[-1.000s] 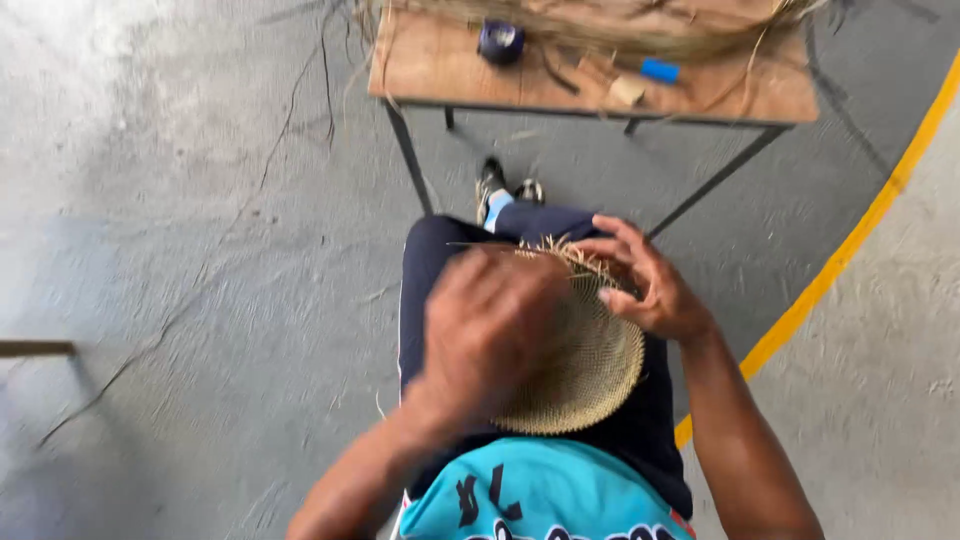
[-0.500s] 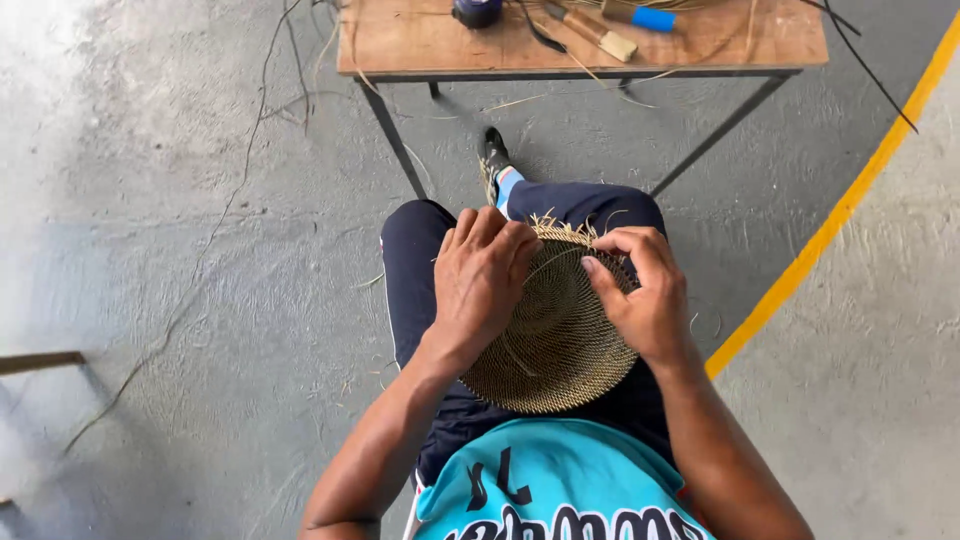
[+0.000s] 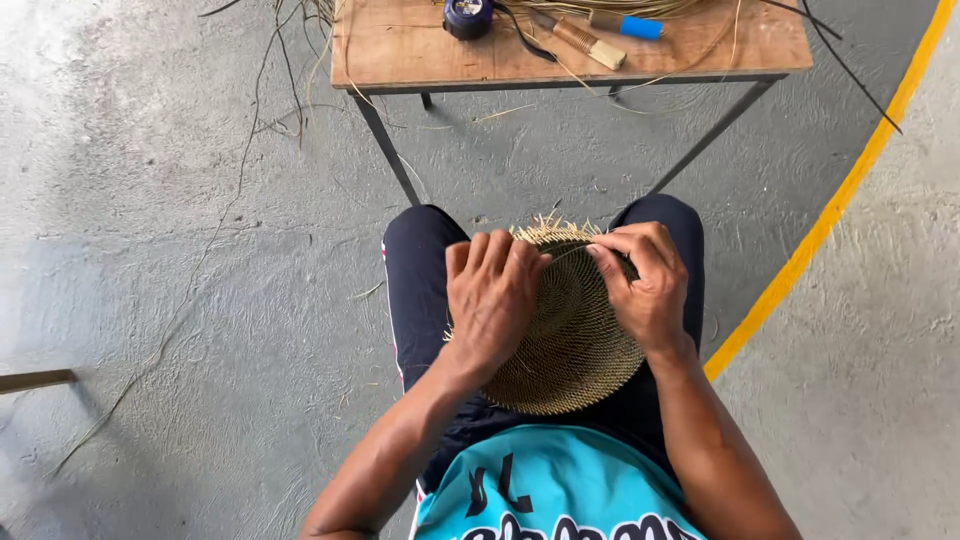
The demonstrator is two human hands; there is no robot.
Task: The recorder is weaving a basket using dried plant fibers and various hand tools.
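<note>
A round woven straw disc [image 3: 575, 340] rests on my lap, with loose fibre ends sticking up along its far edge. My left hand [image 3: 492, 297] lies flat over the disc's left part, fingers pointing away from me and pressing on the weave. My right hand [image 3: 643, 283] grips the far right rim, fingers pinched on a strand at the frayed edge. Both forearms reach forward from my turquoise shirt. My dark trousers show under the disc.
A low wooden table [image 3: 400, 45] on thin metal legs stands just ahead, carrying a dark blue round container [image 3: 467, 15], a blue-handled tool [image 3: 622, 23] and straw fibres. Loose strands trail over the grey concrete floor at left. A yellow painted line [image 3: 830, 220] curves at right.
The view has tilted so the table sits higher and closer. My left hand has spread flat on the disc, and my right hand has shifted along the far rim.
</note>
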